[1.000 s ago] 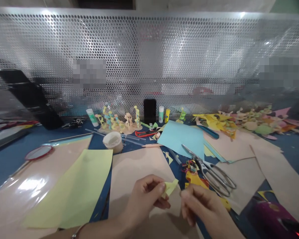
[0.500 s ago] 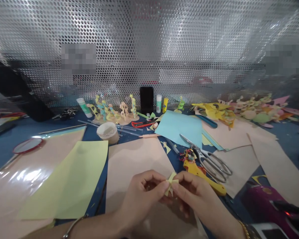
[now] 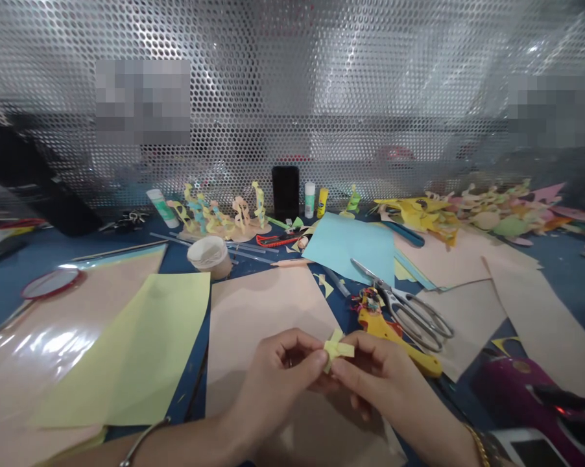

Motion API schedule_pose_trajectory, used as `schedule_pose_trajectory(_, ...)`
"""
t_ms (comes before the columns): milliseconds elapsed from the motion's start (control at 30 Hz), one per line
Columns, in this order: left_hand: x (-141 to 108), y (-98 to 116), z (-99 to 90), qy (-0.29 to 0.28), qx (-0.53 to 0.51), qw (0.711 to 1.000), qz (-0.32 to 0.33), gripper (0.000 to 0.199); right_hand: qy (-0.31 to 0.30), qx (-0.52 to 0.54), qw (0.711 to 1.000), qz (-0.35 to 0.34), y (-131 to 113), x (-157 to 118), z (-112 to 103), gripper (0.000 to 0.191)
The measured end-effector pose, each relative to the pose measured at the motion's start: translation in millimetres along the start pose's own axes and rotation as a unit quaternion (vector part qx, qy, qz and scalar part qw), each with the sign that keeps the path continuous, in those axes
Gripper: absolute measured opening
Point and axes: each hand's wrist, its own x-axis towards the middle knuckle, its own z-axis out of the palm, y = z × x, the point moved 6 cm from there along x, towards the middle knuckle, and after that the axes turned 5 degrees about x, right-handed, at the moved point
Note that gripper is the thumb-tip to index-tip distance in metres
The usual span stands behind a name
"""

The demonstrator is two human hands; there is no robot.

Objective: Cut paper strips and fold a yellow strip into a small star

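Low in the middle of the view, a small pale yellow paper cutout [image 3: 338, 349] with several narrow arms sits between my fingertips. My left hand [image 3: 280, 366] pinches its left side between thumb and finger. My right hand [image 3: 390, 373] is closed around its right side, the thumb at its lower edge; one arm of the cutout sticks out over the right fingers. Beneath both hands lies a large pale pink paper sheet [image 3: 263, 305]. The curled lower fingers are partly hidden.
Metal scissors [image 3: 404, 305] and a yellow-handled tool [image 3: 426, 363] lie right of my hands. A light blue sheet [image 3: 353, 243] is beyond. Left are a yellow sheet [image 3: 146, 344] and a tape roll [image 3: 209, 256]. A purple object [image 3: 521, 389] stands lower right.
The cutout has turned in my fingers, so more of its flat face shows and one arm points right. My right fingers have shifted slightly; the left hand is nearly unchanged.
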Motion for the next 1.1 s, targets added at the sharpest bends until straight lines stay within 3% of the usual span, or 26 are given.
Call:
schedule_pose_trajectory(667, -1, 5, -0.3, 0.028, 0.015, 0.999, -0.007, 0.010, 0.016, 0.018, 1.000, -0.004, -3, -1, -1, 0.042)
schedule_pose_trajectory(833, -1, 7, -1.2, 0.042, 0.027, 0.999, -0.013, 0.014, 0.056, 0.015, 0.998, -0.028, -10, -1, -12, 0.040)
schedule_pose_trajectory(1000, 1, 6, 0.4, 0.018, 0.042, 0.999, 0.005, 0.011, 0.057, 0.016, 0.998, -0.029, -12, -1, -14, 0.042)
schedule_pose_trajectory(1100, 1, 5, 1.2, 0.005, 0.058, 0.998, 0.031, 0.022, 0.052, 0.036, 0.998, -0.026, -12, 0, -11, 0.043)
